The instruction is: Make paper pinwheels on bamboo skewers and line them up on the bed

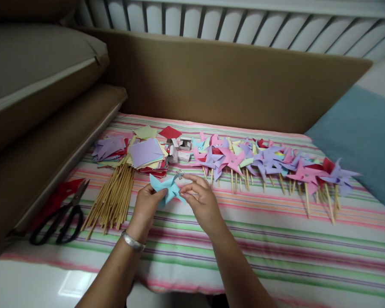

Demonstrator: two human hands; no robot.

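Note:
A light blue paper pinwheel (168, 189) with folded blades is between my hands, above the striped cloth. My left hand (146, 205) pinches its left side, thumb on top. My right hand (200, 199) has its fingers closed at the pinwheel's right edge; whether they hold a small piece as well, I cannot make out. Just behind the pinwheel lie small shiny pins (179, 173). Beyond my hands sits a stack of coloured paper squares (146, 153), with small open boxes (184, 144) beside it. A bundle of thin wooden sticks (114, 199) lies to the left.
Black-handled scissors (62, 218) lie at the left on something red. Many finished pinwheels on sticks (232, 160) spread across the right side. Large brown cushions (60, 128) stand at the left, a brown panel (211, 81) at the back and a blue cushion (356, 137) at the right.

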